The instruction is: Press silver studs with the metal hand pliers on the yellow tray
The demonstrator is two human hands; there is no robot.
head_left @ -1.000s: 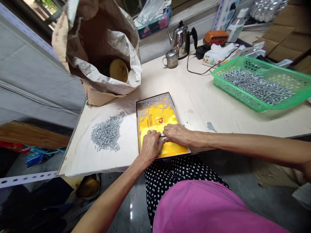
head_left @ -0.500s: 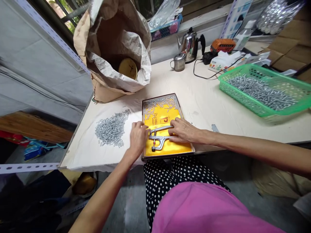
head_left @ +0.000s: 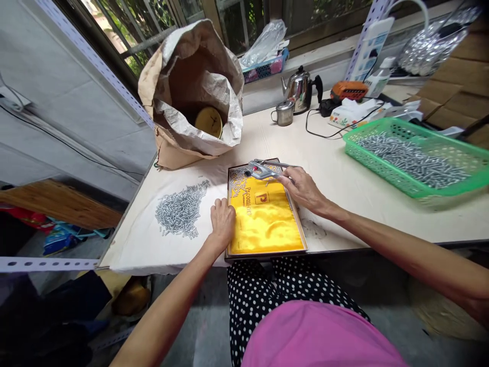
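My right hand (head_left: 304,191) grips the handles of metal pliers (head_left: 263,171). The head of the pliers, with a red spot and a dark round end, is over the far end of a shallow tray. Small silver metal pins (head_left: 237,184) lie under and around it there. A shiny yellow cloth with printed lettering (head_left: 267,224) lines the tray (head_left: 266,254). At the tray's left edge is my left hand (head_left: 222,223), its fingers curled closed; whatever they pinch is hidden. Left of that hand, a heap of similar pins (head_left: 179,209) lies on white cloth.
A large paper sack (head_left: 179,148) stands open at the back left, a round yellow object inside. On the right, a green basket (head_left: 412,188) holds many metal pieces. A metal cup (head_left: 284,113), a kettle (head_left: 300,92) and an orange battery pack (head_left: 349,90) stand behind.
My right hand has carried the pliers away from me, from the tray's middle to its far end, tilting them. My left hand has left the pliers' head and is lower at the tray's left edge.
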